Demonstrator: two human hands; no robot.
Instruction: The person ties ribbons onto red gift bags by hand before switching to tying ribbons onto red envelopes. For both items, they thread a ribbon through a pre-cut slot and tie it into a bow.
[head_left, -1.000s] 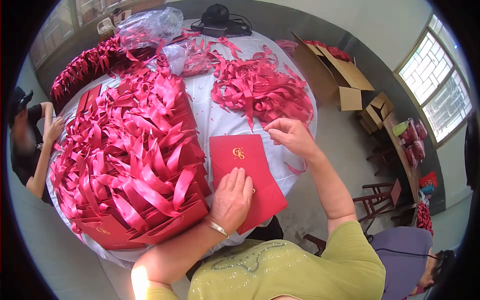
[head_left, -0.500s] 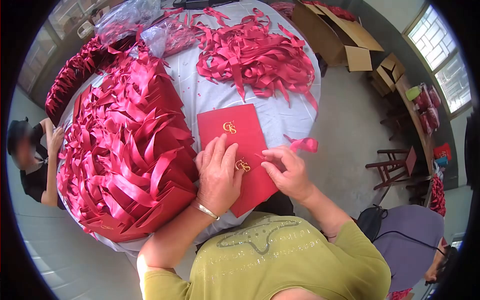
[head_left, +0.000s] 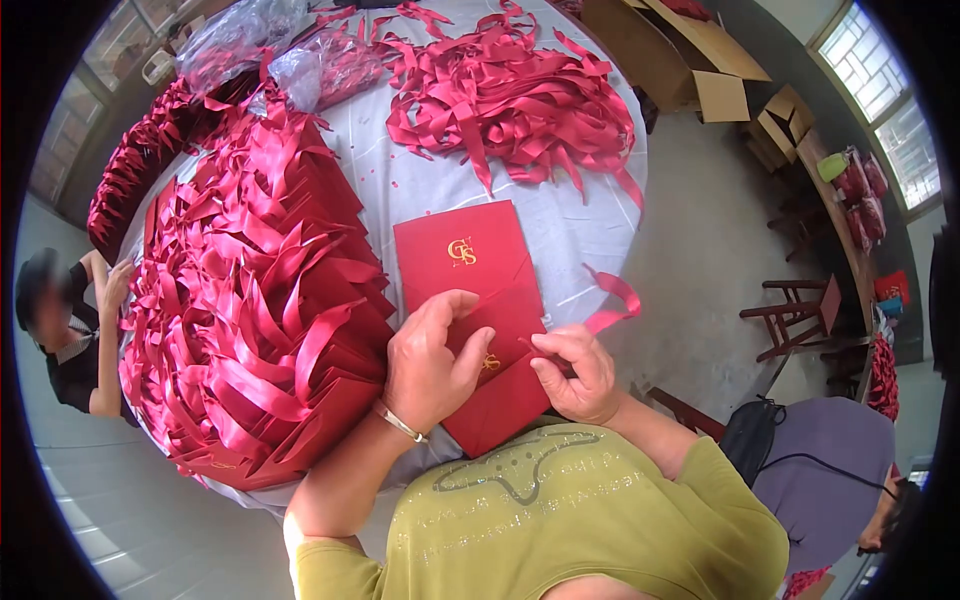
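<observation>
Two flat red bags or folders with gold lettering lie in front of me, the upper one (head_left: pixel 452 232) partly covered by the lower one (head_left: pixel 500 410). Over their left side rests my left hand (head_left: pixel 435 350), thumb apart from the bent fingers, nothing visibly held. My right hand (head_left: pixel 575 372) pinches at the right edge, thumb and forefinger close together. A small red tip shows at those fingertips, and a pink-red ribbon (head_left: pixel 615 305) curls out behind the hand. The fingers partly hide the lower gold letters.
Left of my hands stands a dense row of red bags with ribbons (head_left: pixel 270 290). A heap of loose ribbons (head_left: pixel 510 100) lies at the back, near clear plastic bags (head_left: pixel 325 68). Another person (head_left: pixel 75 320) is at the left edge. Cardboard boxes (head_left: pixel 670 55) and a wooden stool (head_left: pixel 795 315) stand right.
My left hand has lifted its fingers off the lower bag and opened its thumb outward. My right hand keeps pinching at the edge, and the ribbon behind it has shifted shape.
</observation>
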